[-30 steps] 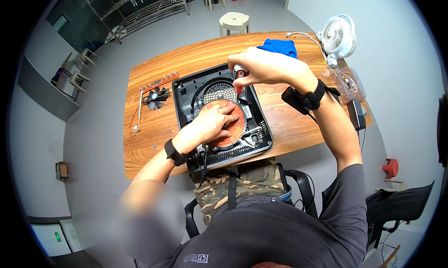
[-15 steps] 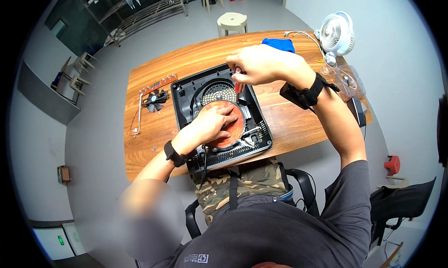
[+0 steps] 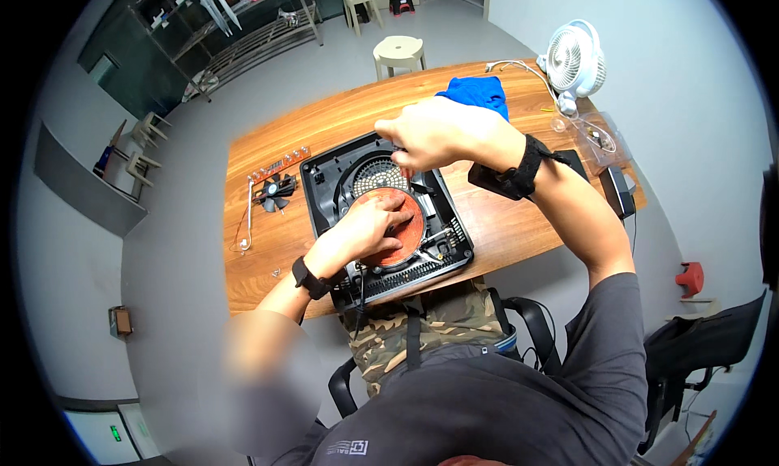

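An open black appliance housing [image 3: 318,200], which looks like the lower shell of an induction cooker, lies on the wooden table in front of me. Inside it sits a round reddish-orange coil disc [image 3: 412,237], with a round vent grille [image 3: 378,174] beyond. My left hand [image 3: 363,229] rests on the disc, fingers spread. Above the housing's far right part, my right hand [image 3: 430,135] is closed around a red-handled screwdriver [image 3: 406,173]. Most of the handle is hidden by the fingers, and its tip cannot be made out.
Left of the housing lie a black fan [image 3: 276,191] and an orange circuit board [image 3: 280,164] with a white cable. Small metal pieces [image 3: 277,273] are near the left front edge. A blue cloth [image 3: 479,94], a white desk fan [image 3: 574,60] and a clear plastic box [image 3: 602,141] occupy the far right.
My right hand has shifted slightly left and down in the picture, still around the screwdriver. My left hand stays on the disc. The whole view has shifted a little.
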`<action>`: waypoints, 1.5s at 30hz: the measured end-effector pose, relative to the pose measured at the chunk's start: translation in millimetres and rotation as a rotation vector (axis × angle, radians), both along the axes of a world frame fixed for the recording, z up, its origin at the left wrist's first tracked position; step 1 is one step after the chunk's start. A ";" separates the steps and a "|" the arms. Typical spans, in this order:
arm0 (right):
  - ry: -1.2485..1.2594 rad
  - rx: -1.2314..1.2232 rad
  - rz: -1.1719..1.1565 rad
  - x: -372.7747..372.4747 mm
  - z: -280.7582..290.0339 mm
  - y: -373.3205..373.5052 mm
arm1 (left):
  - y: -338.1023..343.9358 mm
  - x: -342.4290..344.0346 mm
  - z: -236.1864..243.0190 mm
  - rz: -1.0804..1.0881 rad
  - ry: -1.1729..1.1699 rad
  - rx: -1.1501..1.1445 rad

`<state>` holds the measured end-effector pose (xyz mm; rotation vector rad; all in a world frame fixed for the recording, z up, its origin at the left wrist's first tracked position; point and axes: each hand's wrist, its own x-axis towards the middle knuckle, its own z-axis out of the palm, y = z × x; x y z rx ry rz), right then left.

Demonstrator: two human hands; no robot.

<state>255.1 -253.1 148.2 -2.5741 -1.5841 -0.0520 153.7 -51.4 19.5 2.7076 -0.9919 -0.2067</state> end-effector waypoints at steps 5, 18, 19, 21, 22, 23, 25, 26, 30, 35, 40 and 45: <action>-0.026 -0.025 -0.045 1.3 -6.4 13.6 | 1.4 0.4 -1.8 -0.001 -0.019 -0.010; -0.011 0.029 0.036 0.2 -6.5 10.9 | 1.4 0.0 -2.1 0.032 0.047 0.041; -0.029 0.013 0.008 0.6 -8.9 13.1 | 1.0 0.1 -1.8 0.033 0.047 0.036; -0.054 -0.015 -0.052 0.7 -10.8 15.3 | 1.5 0.3 -3.1 0.028 0.041 0.029; -0.061 -0.027 -0.082 -0.2 -10.6 16.2 | 2.5 1.2 -5.6 0.021 0.035 0.027; -0.068 -0.040 -0.113 -1.3 -10.2 17.1 | 3.2 1.6 -6.9 0.015 0.029 0.025; -0.012 -0.001 -0.140 -4.7 -5.3 13.2 | 1.5 2.5 -5.4 0.001 0.022 0.019; 0.016 0.018 -0.153 -5.5 -3.1 10.4 | 0.9 2.9 -4.8 -0.007 0.019 0.016; -0.003 0.027 -0.003 3.4 -6.1 5.7 | 3.9 2.2 -10.0 0.009 0.016 0.017; 0.028 -0.018 -0.049 -0.8 -7.1 10.3 | 0.3 2.2 -4.3 0.015 0.043 0.041; 0.045 -0.089 -0.157 -12.9 6.3 16.1 | 5.8 2.1 -13.7 -0.007 -0.033 0.033; 0.156 -0.091 -0.129 -10.7 9.7 6.9 | 4.1 1.8 -11.9 -0.008 -0.029 0.034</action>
